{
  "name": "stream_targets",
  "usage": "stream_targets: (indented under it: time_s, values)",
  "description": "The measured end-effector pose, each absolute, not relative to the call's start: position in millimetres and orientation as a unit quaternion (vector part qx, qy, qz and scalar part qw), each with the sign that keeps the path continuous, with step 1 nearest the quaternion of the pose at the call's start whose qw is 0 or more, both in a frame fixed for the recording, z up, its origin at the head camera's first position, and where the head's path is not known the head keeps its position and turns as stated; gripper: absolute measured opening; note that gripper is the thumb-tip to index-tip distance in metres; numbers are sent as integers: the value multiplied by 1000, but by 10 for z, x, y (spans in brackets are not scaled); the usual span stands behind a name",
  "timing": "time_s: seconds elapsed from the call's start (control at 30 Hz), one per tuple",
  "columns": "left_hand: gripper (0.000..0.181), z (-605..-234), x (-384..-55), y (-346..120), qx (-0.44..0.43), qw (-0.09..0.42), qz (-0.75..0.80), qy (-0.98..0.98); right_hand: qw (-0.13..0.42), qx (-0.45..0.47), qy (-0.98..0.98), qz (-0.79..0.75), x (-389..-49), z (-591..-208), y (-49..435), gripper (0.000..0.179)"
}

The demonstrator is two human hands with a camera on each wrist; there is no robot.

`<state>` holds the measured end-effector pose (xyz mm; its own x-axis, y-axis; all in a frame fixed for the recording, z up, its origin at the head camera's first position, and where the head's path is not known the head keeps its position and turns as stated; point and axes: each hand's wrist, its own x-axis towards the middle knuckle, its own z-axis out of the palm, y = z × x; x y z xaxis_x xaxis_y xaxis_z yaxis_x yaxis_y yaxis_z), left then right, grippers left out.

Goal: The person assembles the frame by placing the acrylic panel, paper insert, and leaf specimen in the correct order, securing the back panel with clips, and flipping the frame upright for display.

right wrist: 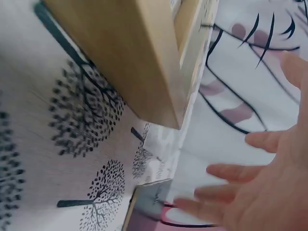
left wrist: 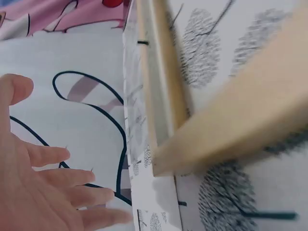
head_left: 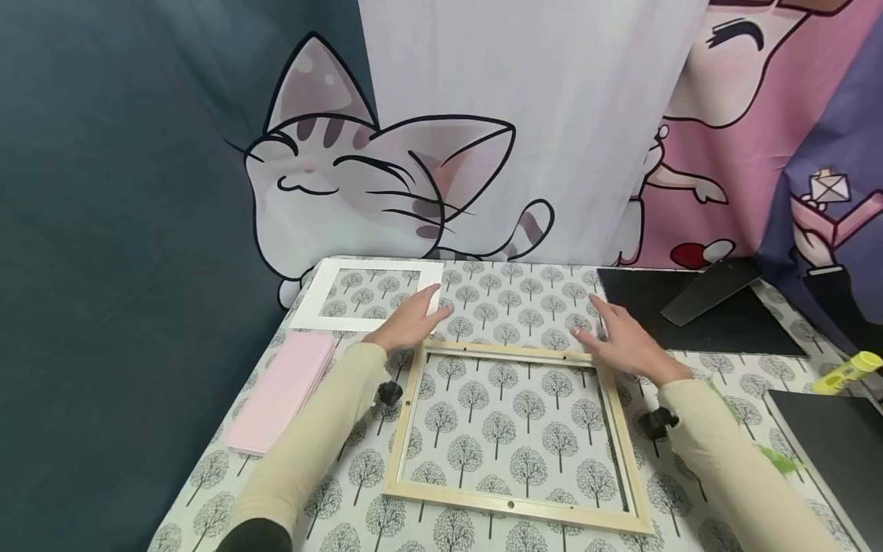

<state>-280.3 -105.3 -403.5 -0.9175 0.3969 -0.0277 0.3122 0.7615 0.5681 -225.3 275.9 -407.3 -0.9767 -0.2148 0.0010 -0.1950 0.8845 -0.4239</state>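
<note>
A light wooden picture frame (head_left: 510, 506) lies on the tree-patterned tablecloth in front of me. Above its far left corner is my left hand (head_left: 408, 320), fingers extended and holding nothing. It overlaps the edge of a white mat board (head_left: 310, 307) in the head view. My right hand (head_left: 626, 343) is near the far right corner, its fingers also straight and grasping nothing. Both wrist views show the hands, left (left wrist: 53, 187) and right (right wrist: 264, 187), with fingers spread, apart from the frame's wooden corners (left wrist: 166, 161) (right wrist: 159, 96).
To the left lies a pink flat case (head_left: 283, 391). A black backing board (head_left: 752, 330) with a stand leg (head_left: 710, 293) is at the far right. Nearer on the right are a dark panel (head_left: 828, 437), a yellow tube (head_left: 847, 373) and a green scrap (head_left: 779, 458). Printed curtains hang behind.
</note>
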Motion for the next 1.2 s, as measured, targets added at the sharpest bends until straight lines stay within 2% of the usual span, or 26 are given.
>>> stream_targets:
  time_s: [0.27, 0.63, 0.93, 1.2]
  values:
    - [67, -4031, -3008, -947, 152, 117, 380, 905, 68, -101, 955, -271, -2503, -4140, 2849, 86]
    - [66, -4127, -3142, -860, 107, 206, 488, 842, 117, -56, 940, -316, -2576, -4211, 2926, 93]
    - [63, -4174, -3162, -852, 98, 228, 487, 838, 116, -63, 936, -326, -2602, -4252, 2947, 89]
    - [59, -4204, -3217, -738, 83, 242, 508, 823, 130, -50, 906, -399, -2653, -4234, 2961, 93]
